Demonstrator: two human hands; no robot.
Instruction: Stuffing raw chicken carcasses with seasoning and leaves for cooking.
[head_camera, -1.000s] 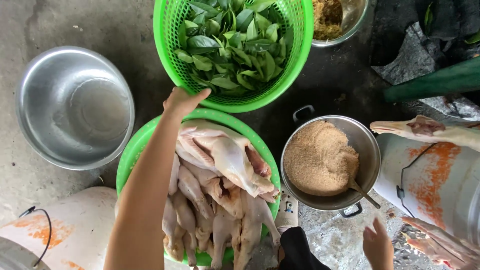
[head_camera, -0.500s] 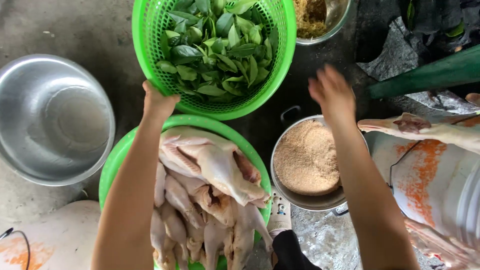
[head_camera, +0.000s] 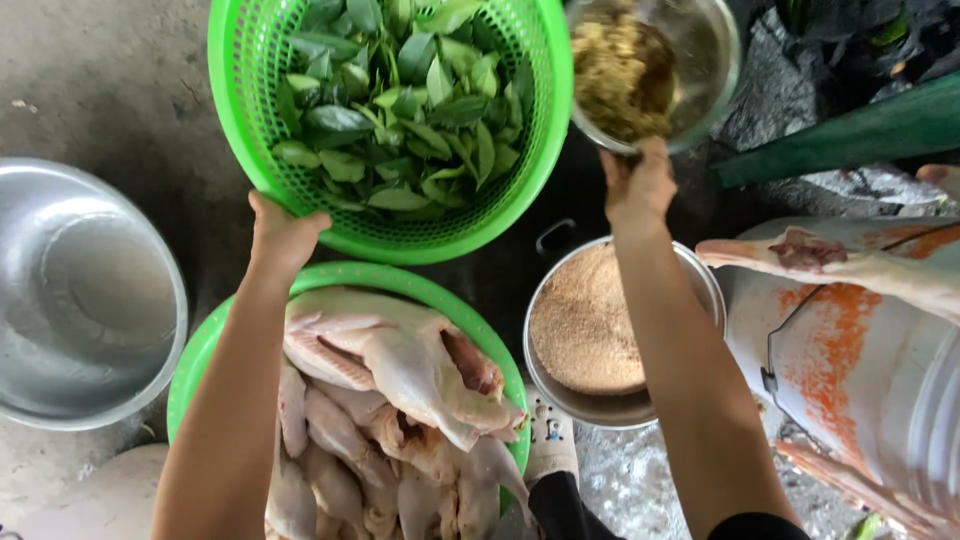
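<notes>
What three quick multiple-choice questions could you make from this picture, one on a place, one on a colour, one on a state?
1. Where is the left hand?
A. On the rim of the basket of leaves
B. Inside the empty metal bowl
C. On the white bucket

2. What colour is the basket under the raw poultry?
A. Red
B. Green
C. Blue

3. How is the pot of brown powder?
A. Tipped over
B. Covered by a lid
C. Upright and uncovered

Answers: 1 A, the fingers rest on the near edge of the basket; 2 B, its rim shows bright green around the birds; 3 C, the powder lies level and in plain sight.
</notes>
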